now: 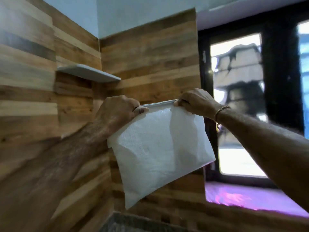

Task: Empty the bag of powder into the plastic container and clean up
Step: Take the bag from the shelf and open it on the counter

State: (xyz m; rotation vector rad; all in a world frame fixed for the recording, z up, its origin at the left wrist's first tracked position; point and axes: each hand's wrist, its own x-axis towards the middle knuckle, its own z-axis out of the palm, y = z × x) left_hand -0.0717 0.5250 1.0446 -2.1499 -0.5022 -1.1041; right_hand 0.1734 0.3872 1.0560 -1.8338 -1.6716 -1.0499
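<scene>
Hanging from two raised hands, one white bag spreads flat and roughly rectangular, its surface a fine woven weave with soft creases and a faint sheen. Its top edge is rolled or folded into a narrow band stretched taut between the hands, and the lower corner points down, tilted to the left.

The left hand is closed in a fist around the left end of that rolled edge, thumb pressed on the front of the fabric. The right hand pinches the right end with fingers curled over the top, and one thin thread band circles its wrist. Both forearms reach up from the lower corners of the view, the left one covering part of the bag's left side.

Left of the left hand and behind both, the wall is clad in horizontal wood-grain planks of mixed light and dark brown, meeting at a corner. One small flat grey shelf juts from that corner, above and left of the left hand. Right of the right hand stands one dark-framed window, its glass bright and blurred, with a purple-lit sill below the right forearm. Below the bag, a patch of speckled stone counter shows at the bottom edge. The bag hides the wall between the hands.
</scene>
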